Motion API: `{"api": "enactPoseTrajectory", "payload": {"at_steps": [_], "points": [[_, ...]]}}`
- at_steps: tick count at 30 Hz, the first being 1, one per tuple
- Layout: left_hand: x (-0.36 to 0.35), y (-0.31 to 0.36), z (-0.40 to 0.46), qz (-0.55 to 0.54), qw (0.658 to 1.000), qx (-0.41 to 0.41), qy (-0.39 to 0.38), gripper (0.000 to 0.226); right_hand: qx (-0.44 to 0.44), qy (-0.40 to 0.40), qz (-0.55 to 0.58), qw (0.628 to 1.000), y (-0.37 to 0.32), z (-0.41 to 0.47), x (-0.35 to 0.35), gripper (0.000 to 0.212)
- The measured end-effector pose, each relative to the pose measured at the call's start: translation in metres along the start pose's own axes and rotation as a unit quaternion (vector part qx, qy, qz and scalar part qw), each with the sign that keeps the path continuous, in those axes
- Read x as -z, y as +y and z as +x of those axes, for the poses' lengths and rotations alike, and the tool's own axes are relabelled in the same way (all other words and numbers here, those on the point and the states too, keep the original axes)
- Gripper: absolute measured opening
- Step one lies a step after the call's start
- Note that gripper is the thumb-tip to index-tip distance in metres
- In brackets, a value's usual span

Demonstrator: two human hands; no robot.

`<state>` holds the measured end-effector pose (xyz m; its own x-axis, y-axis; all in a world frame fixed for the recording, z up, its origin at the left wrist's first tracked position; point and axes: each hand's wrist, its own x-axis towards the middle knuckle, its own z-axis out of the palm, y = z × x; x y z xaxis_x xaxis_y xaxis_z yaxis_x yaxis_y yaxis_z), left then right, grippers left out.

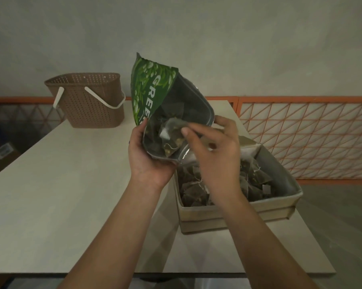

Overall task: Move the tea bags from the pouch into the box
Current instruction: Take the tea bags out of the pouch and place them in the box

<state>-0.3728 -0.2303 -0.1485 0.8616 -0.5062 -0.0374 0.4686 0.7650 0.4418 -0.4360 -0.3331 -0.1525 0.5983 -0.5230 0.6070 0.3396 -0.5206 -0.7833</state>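
My left hand [149, 155] grips the lower edge of a green tea pouch [153, 88], held tilted above the table with its wide mouth facing me. Dark pyramid tea bags lie inside the mouth. The thumb and fingers of my right hand [213, 151] pinch one tea bag [171, 134] at the pouch opening; its white tag shows. Below and to the right stands the open beige box [234, 217], holding several tea bags [257, 180]. My right forearm crosses over the box's left half.
A brown perforated basket [86, 101] with a white handle stands at the table's far left. The pale table [51, 184] ends close behind the box. An orange lattice railing [309, 138] runs on the right, beyond the table edge.
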Motion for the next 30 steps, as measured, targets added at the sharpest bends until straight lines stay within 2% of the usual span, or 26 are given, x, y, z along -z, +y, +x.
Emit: {"api": "enactPoseTrajectory", "payload": {"at_steps": [5,8,11,14,18,20,22,27,30], "points": [[0.003,0.000,0.003,-0.011,1.000,0.010,-0.011,0.055,-0.023,0.039,0.101,0.994,-0.011,0.010,0.027,0.011],[0.002,0.000,0.004,-0.016,1.000,0.007,-0.008,0.053,-0.055,0.049,0.205,0.976,-0.008,0.009,0.041,0.002],[0.000,-0.001,0.004,-0.018,1.000,0.007,-0.007,0.052,-0.090,0.055,0.236,0.966,-0.005,0.008,0.050,0.007],[-0.001,-0.003,0.003,-0.012,1.000,0.002,-0.003,0.051,-0.130,0.009,0.175,0.976,0.000,0.006,0.054,0.006],[-0.002,-0.003,0.001,-0.010,1.000,-0.006,0.004,0.050,-0.143,-0.050,-0.007,0.988,0.014,0.000,0.056,0.015],[-0.002,-0.002,0.000,-0.009,1.000,-0.007,0.006,0.052,-0.132,-0.085,-0.097,0.983,0.017,0.000,0.058,0.015],[-0.002,-0.001,0.000,-0.008,1.000,-0.009,0.004,0.057,-0.132,-0.155,-0.182,0.962,0.019,0.002,0.061,0.013],[-0.003,-0.001,-0.002,-0.008,1.000,-0.009,0.000,0.062,-0.134,-0.253,-0.234,0.929,0.024,0.003,0.061,0.016],[-0.004,-0.003,-0.002,-0.006,1.000,-0.008,0.001,0.063,-0.086,-0.240,-0.247,0.935,0.029,0.002,0.056,0.014]]}}
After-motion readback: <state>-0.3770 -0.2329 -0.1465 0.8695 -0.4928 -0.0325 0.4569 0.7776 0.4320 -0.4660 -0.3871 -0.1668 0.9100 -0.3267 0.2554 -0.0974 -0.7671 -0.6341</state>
